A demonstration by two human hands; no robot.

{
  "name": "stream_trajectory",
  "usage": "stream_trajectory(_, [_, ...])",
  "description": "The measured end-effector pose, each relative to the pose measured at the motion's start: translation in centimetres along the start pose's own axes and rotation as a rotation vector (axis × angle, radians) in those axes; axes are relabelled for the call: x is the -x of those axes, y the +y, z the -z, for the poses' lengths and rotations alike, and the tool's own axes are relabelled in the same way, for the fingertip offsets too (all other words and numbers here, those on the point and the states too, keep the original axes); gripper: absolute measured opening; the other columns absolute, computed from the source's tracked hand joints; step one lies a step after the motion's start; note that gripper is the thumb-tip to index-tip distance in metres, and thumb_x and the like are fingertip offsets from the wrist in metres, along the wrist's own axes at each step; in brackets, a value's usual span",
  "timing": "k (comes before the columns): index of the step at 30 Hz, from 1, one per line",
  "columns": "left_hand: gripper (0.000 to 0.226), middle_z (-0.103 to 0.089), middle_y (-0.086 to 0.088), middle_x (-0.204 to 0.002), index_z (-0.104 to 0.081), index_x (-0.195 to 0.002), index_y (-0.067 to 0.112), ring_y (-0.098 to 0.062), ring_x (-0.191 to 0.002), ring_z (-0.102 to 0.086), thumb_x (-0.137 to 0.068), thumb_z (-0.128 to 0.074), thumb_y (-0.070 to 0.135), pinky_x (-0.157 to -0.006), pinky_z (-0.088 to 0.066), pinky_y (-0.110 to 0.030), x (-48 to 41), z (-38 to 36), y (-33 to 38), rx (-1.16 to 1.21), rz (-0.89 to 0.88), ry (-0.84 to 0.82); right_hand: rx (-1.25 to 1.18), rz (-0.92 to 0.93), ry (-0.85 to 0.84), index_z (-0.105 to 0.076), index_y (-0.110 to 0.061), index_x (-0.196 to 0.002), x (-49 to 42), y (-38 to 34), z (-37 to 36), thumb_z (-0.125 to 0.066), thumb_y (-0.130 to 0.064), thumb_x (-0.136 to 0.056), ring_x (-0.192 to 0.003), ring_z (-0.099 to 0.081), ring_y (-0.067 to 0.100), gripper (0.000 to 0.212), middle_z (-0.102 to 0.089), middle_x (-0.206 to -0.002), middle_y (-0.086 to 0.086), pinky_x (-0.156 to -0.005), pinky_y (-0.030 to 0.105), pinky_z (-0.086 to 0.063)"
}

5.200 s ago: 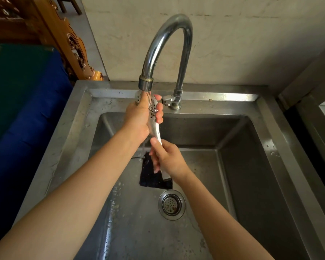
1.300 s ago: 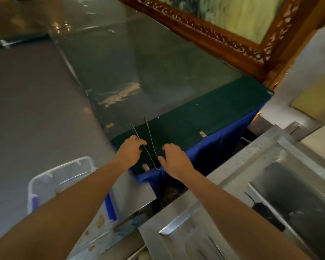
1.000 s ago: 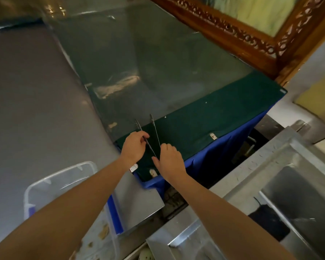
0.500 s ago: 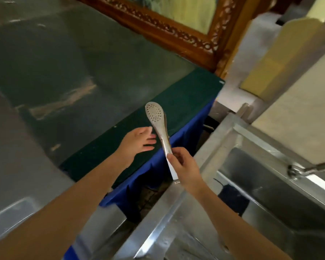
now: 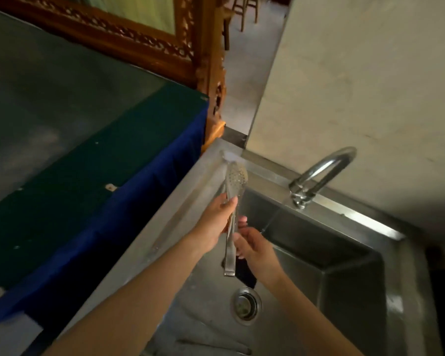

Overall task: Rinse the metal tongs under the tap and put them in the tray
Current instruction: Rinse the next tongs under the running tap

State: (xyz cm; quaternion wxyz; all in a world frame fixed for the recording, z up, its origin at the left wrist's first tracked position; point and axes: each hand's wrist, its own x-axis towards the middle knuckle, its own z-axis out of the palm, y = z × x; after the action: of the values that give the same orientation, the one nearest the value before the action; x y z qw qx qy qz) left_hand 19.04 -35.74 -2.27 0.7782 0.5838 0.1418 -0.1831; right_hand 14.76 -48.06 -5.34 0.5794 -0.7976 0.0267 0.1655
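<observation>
The metal tongs [image 5: 235, 179] point up and away, their perforated spoon head over the sink's left rim and their hinge end hanging over the basin. My left hand [image 5: 216, 224] grips them around the middle. My right hand [image 5: 254, 246] holds the lower arms just below. The curved chrome tap [image 5: 319, 173] stands at the back of the sink, to the right of the tongs, and a thin stream of water runs from its spout. No tray is in view.
The steel sink [image 5: 357, 291] has a drain [image 5: 246, 305] and a dark flat object [image 5: 246, 274] on its floor. A table with a green top and blue skirt [image 5: 100, 176] stands to the left. A carved wooden frame [image 5: 198, 60] is behind it.
The view has swung back from the green table to the sink. The tongs have come over the sink's left edge, and my left hand has taken hold of them again.
</observation>
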Motion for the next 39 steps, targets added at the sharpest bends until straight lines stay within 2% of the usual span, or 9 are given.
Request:
stream_trajectory(2, [0.033, -0.055, -0.017, -0.110, -0.046, -0.127, 0.012, -0.021, -0.079, -0.059, -0.098, -0.041, 0.029, -0.062, -0.059, -0.027, -1.2, -1.7, -2.0, -0.028, 0.001, 0.002, -0.065, -0.057, 0.094, -0.058, -0.022, -0.086, -0.3, 2.7, 2.0, -0.048, -0.026, -0.095, -0.057, -0.057, -0.003, 0.014, -0.061, -0.073, -0.006, -0.060, 0.013, -0.047])
stream_trajectory(6, [0.038, -0.053, -0.001, -0.077, -0.048, -0.126, 0.010, -0.009, -0.059, -0.052, -0.098, -0.040, 0.034, -0.046, -0.047, -0.021, -3.8, -3.5, -5.7, -0.191, -0.027, -0.001, -0.114, -0.165, 0.312, -0.059, -0.015, -0.084, -1.2, 8.1, 5.2, -0.045, -0.023, -0.097, -0.062, -0.056, 0.010, 0.021, -0.061, -0.070, -0.001, -0.062, 0.020, -0.045])
stream_trajectory(14, [0.036, -0.049, 0.005, -0.055, -0.049, -0.129, 0.017, -0.004, -0.042, -0.042, -0.097, -0.042, 0.033, -0.036, -0.033, -0.018, -6.4, -3.8, -10.8, -0.319, -0.046, -0.031, -0.095, -0.074, 0.422, -0.058, -0.016, -0.093, -5.9, 10.3, 9.4, -0.042, -0.024, -0.097, -0.066, -0.055, 0.006, 0.019, -0.059, -0.075, -0.003, -0.062, 0.019, -0.044])
stream_trajectory(19, [0.032, -0.065, 0.014, -0.078, -0.051, -0.128, 0.030, -0.002, -0.042, -0.042, -0.098, -0.040, 0.030, -0.036, -0.032, -0.016, -6.7, -3.9, -12.1, -0.404, -0.132, -0.071, -0.034, 0.130, 0.344, -0.061, -0.020, -0.098, -8.0, 8.5, 10.4, -0.037, -0.026, -0.099, -0.064, -0.055, -0.004, 0.025, -0.060, -0.074, -0.008, -0.062, 0.012, -0.046])
stream_trajectory(22, [0.034, -0.066, 0.015, -0.073, -0.051, -0.130, 0.026, -0.001, -0.041, -0.043, -0.097, -0.040, 0.031, -0.036, -0.033, -0.016, -6.8, -3.7, -12.7, -0.447, -0.163, -0.068, 0.020, 0.201, 0.275, -0.058, -0.019, -0.103, -8.7, 8.0, 10.3, -0.039, -0.030, -0.098, -0.066, -0.058, -0.004, 0.022, -0.062, -0.079, -0.009, -0.061, 0.011, -0.046])
stream_trajectory(26, [0.033, -0.062, 0.019, -0.058, -0.055, -0.124, 0.017, 0.000, -0.039, -0.043, -0.098, -0.039, 0.031, -0.036, -0.033, -0.015, -6.8, -3.5, -13.1, -0.477, -0.184, -0.076, 0.023, 0.183, 0.078, -0.049, -0.021, -0.115, -9.5, 7.9, 10.3, -0.067, -0.027, -0.084, -0.093, -0.064, 0.011, 0.037, -0.064, -0.103, -0.001, -0.077, 0.023, -0.054])
stream_trajectory(31, [0.029, -0.067, 0.016, -0.069, -0.057, -0.118, 0.018, -0.001, -0.042, -0.044, -0.099, -0.039, 0.030, -0.037, -0.035, -0.015, -6.9, -3.0, -13.1, -0.515, -0.200, -0.084, 0.114, 0.202, 0.180, -0.053, -0.018, -0.090, -10.4, 7.6, 9.8, -0.061, -0.031, -0.087, -0.059, -0.055, 0.006, 0.015, -0.059, -0.071, -0.007, -0.053, 0.021, -0.046])
stream_trajectory(35, [0.032, -0.067, 0.007, -0.071, -0.054, -0.123, 0.025, 0.001, -0.044, -0.046, -0.098, -0.038, 0.036, -0.040, -0.038, -0.015, -7.1, -2.9, -13.0, -0.614, -0.209, -0.058, 0.160, 0.228, 0.239, -0.052, -0.006, -0.088, -10.7, 7.2, 9.5, -0.048, -0.026, -0.096, -0.061, -0.049, 0.013, 0.022, -0.050, -0.067, -0.004, -0.057, 0.029, -0.043])
stream_trajectory(39, [0.027, -0.062, 0.015, -0.059, -0.053, -0.116, 0.023, 0.003, -0.039, -0.045, -0.100, -0.034, 0.031, -0.040, -0.036, -0.009, -7.6, -2.5, -11.9, -0.691, -0.233, -0.074, 0.137, 0.174, 0.003, -0.045, -0.019, -0.098, -10.6, 6.8, 9.9, -0.072, -0.023, -0.080, -0.070, -0.057, 0.000, 0.032, -0.056, -0.081, -0.012, -0.058, 0.008, -0.048])
